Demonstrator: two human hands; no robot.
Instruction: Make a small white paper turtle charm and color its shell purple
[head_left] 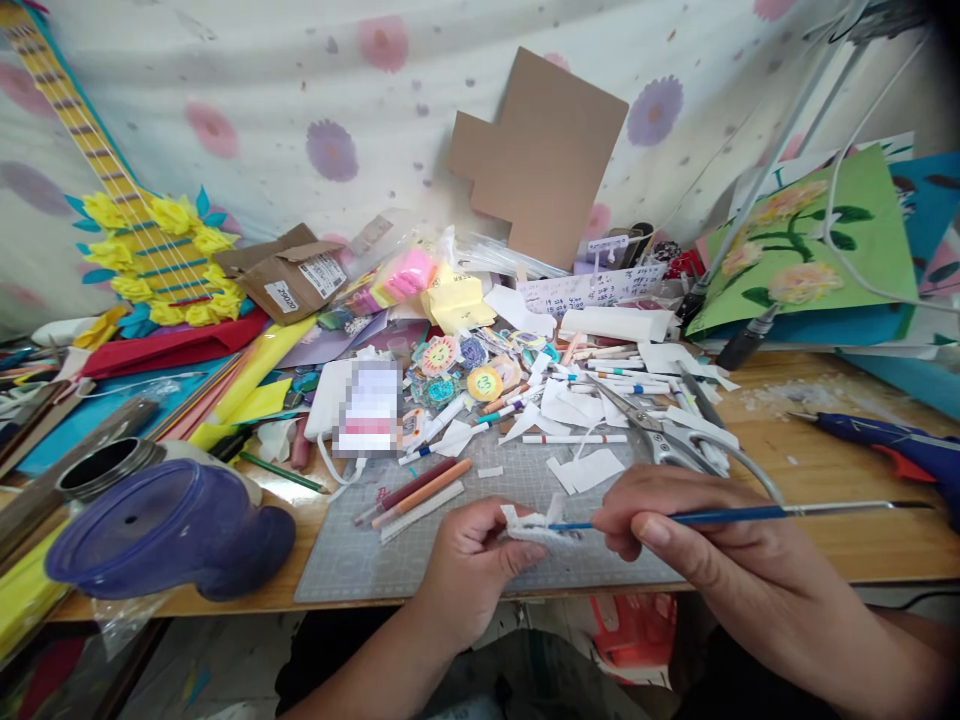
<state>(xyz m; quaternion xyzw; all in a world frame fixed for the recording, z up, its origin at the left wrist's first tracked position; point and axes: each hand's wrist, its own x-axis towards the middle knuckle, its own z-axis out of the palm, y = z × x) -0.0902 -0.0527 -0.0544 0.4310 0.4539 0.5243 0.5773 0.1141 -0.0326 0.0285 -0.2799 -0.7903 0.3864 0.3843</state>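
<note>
Between its thumb and fingers my left hand [480, 560] pinches a small white paper piece [529, 530] with ragged, folded edges. My right hand [697, 545] grips a blue paintbrush [739, 515] whose bristles point away to the right. The brush's thin handle end reaches into the white paper piece and seems to touch it. Both hands are over the front of a grey cutting mat [345, 565]. Scissors [660, 430] lie open just beyond my right hand. Fingers cover part of the paper.
Markers, paper scraps and painted cut-outs [484, 380] crowd the mat's far side. A phone [367, 410] lies left of them. A purple container [172, 530] stands at the left front, a blue glue gun [885, 440] at the right. Brown cardboard [540, 150] leans behind.
</note>
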